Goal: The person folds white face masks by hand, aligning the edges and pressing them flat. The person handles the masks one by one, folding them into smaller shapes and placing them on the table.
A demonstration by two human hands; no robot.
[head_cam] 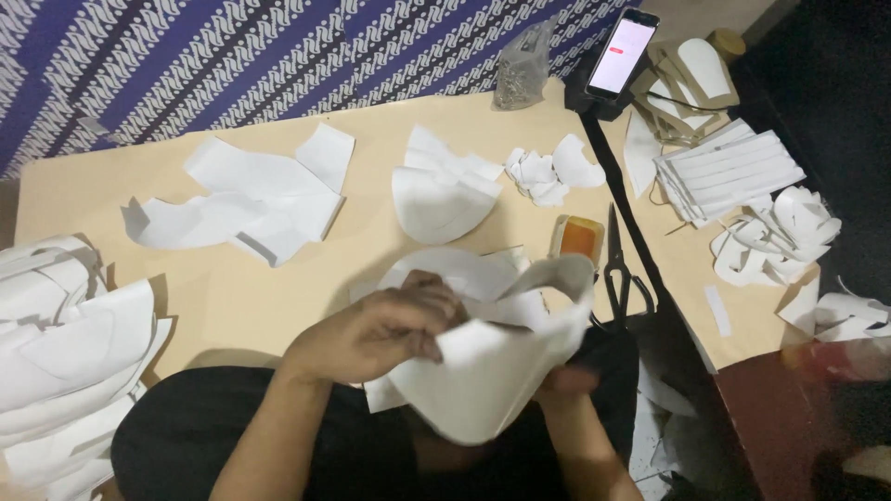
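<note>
I hold a curved white fabric piece (492, 371) close to my body, over the near edge of the tan table (223, 297). My left hand (390, 329) grips its upper left edge with the fingers closed on the fabric. My right hand (564, 382) is mostly hidden behind the piece and holds its lower right side. Under the held piece lie more white cut pieces (445, 269). Black scissors (617, 269) and a small orange box (579, 238) rest just right of my hands.
Stacks of white cut pieces lie at the left (65, 353), the middle (441, 190) and the far left (251, 199). A lit phone (624, 51) stands at the back. Folded white strips (729, 172) and scraps (775, 232) cover a second table to the right. A clear bag (522, 65) sits at the back.
</note>
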